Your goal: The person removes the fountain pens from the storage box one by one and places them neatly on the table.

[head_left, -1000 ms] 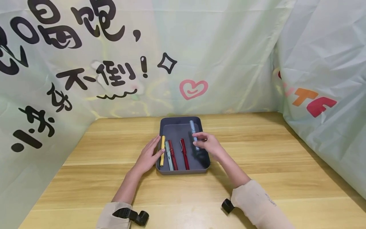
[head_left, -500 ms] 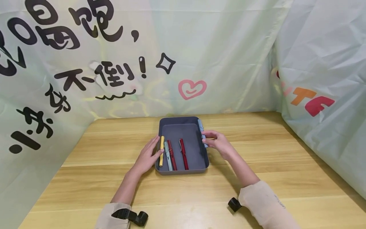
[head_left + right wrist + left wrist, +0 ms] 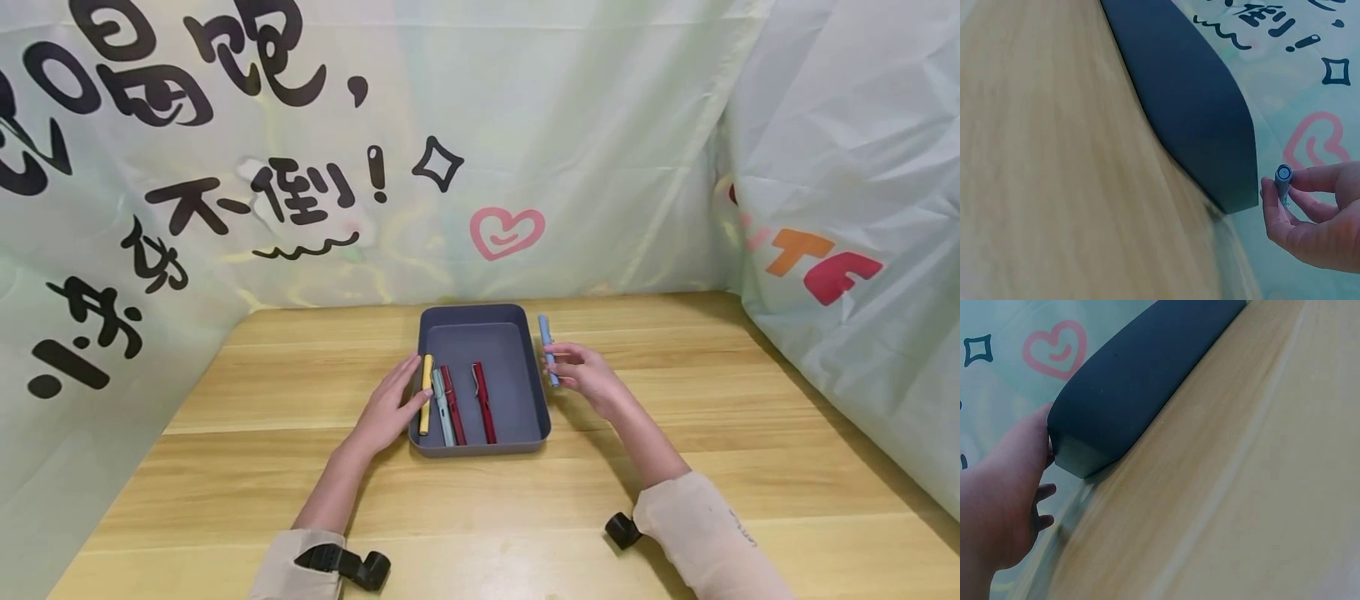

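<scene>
My right hand (image 3: 592, 379) pinches a light blue pen (image 3: 546, 333) between thumb and fingers, just outside the right wall of the dark grey tray (image 3: 480, 450). In the right wrist view the round end of the pen (image 3: 1283, 175) points at the camera. At the tray's left wall rests my left hand (image 3: 386, 410), its fingers along the outside and its thumb over the rim by a yellow pen (image 3: 426, 408). Beside that pen lie a pale teal pen (image 3: 442, 408), a red pen (image 3: 453, 408) and, further right, a dark red pen (image 3: 483, 404), all inside the tray.
The tray stands on a wooden table (image 3: 480, 525), its far end near a printed cloth backdrop (image 3: 615, 150). Another hanging cloth (image 3: 855, 167) borders the right side. Each sleeve carries a black wrist camera (image 3: 367, 571).
My right hand has carried the light blue pen rightward, from over the tray's inside, past its right rim, to beside the tray. The left hand and the other pens stay where they were.
</scene>
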A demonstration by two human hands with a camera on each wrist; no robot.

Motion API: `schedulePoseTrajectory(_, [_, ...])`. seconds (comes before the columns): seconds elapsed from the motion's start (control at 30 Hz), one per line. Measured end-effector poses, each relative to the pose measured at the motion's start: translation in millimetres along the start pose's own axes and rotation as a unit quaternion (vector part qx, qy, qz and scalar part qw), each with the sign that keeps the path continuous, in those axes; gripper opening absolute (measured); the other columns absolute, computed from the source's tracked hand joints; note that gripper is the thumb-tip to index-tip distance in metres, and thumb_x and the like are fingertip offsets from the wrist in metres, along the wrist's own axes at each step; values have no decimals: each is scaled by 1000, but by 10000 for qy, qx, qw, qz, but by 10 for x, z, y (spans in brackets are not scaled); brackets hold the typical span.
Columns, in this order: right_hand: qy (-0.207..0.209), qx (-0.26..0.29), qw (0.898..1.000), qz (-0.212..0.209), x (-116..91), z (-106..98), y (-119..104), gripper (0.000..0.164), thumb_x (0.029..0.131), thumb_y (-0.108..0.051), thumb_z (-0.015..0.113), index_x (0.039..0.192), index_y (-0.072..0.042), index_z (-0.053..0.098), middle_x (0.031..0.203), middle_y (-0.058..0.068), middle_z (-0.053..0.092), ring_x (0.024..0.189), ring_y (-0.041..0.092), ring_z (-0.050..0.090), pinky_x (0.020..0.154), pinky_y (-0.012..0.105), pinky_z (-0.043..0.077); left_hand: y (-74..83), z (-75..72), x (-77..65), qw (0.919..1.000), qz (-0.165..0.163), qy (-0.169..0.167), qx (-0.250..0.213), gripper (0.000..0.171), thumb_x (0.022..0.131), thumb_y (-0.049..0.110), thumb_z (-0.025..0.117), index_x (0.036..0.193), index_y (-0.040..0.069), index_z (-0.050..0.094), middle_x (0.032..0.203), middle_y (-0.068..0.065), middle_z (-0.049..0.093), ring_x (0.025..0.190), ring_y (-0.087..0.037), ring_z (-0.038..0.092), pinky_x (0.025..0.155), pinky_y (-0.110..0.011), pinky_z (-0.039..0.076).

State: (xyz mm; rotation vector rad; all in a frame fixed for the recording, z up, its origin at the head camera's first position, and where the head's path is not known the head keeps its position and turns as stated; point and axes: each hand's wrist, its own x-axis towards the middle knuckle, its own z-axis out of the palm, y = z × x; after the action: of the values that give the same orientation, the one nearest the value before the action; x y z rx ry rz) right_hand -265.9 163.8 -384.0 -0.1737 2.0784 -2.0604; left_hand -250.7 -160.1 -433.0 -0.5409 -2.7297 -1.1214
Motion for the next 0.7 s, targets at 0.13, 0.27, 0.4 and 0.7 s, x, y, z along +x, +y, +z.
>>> schedulePoseTrajectory(0.13, [-19, 59, 9999, 101, 13, -25, 35, 39, 93, 6, 41, 130, 17, 34, 120, 31, 42, 95, 22, 58, 89, 35, 45, 3, -1, 0, 10000, -12, 14, -25, 63, 94, 37, 51, 146, 11, 26, 149, -9, 23, 135, -30, 18, 105, -54, 17])
schedulePoseTrajectory(0.27, [-4, 123, 9997, 200, 34, -47, 79, 38, 93, 6, 41, 129, 18, 34, 119, 30, 45, 91, 19, 58, 86, 32, 47, 4, 1, 3, 10000, 6, 13, -20, 64, 94, 39, 50, 146, 11, 26, 149, -9, 23, 135, -31, 18, 105, -54, 17])
schedulePoseTrajectory(0.4, [100, 84, 9995, 280, 44, -65, 116, 39, 91, 7, 43, 129, 17, 36, 116, 28, 47, 86, 15, 58, 82, 31, 49, 13, 2, 5, 10000, -1, 7, -27, 63, 94, 38, 50, 146, 12, 26, 149, -7, 22, 135, -31, 18, 105, -53, 16])
schedulePoseTrajectory(0.7, [115, 32, 9994, 337, 59, -90, 181, 42, 90, 7, 45, 130, 17, 35, 116, 27, 47, 87, 16, 59, 81, 28, 49, 15, 3, 4, 10000, -80, 4, -25, 63, 94, 38, 50, 146, 13, 26, 149, -8, 23, 135, -29, 17, 105, -54, 16])
